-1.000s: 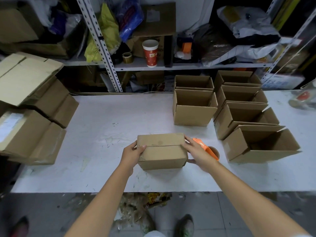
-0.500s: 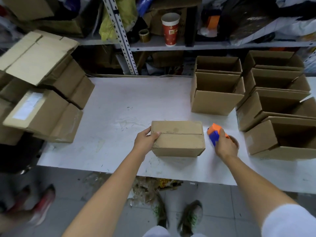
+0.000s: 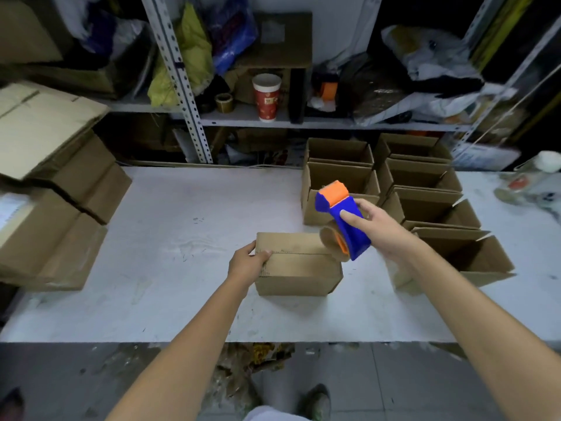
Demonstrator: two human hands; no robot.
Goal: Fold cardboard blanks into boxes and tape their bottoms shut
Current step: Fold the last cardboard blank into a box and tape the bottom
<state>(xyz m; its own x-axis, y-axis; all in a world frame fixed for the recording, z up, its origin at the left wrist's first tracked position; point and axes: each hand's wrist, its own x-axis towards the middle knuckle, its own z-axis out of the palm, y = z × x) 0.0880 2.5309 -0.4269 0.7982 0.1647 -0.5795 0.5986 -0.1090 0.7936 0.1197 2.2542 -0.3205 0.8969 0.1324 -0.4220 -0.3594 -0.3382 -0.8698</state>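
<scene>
A small cardboard box (image 3: 299, 265) lies bottom-up on the white table (image 3: 170, 238), its two flaps folded shut with a seam across the top. My left hand (image 3: 247, 264) grips its left end, thumb on the top flaps. My right hand (image 3: 378, 227) holds a blue and orange tape dispenser (image 3: 341, 218) in the air above the box's right end, the brown tape roll hanging at its underside.
Several open folded boxes (image 3: 425, 189) stand in rows at the right of the table. A stack of flat cardboard blanks (image 3: 45, 183) sits at the left. Behind is a metal shelf (image 3: 303, 123) with a red paper cup (image 3: 267, 97) and bags. A plastic bottle (image 3: 534, 183) lies far right.
My right hand has taken the tape dispenser off the table and lifted it above the box's right end. My left hand stays on the box's left end.
</scene>
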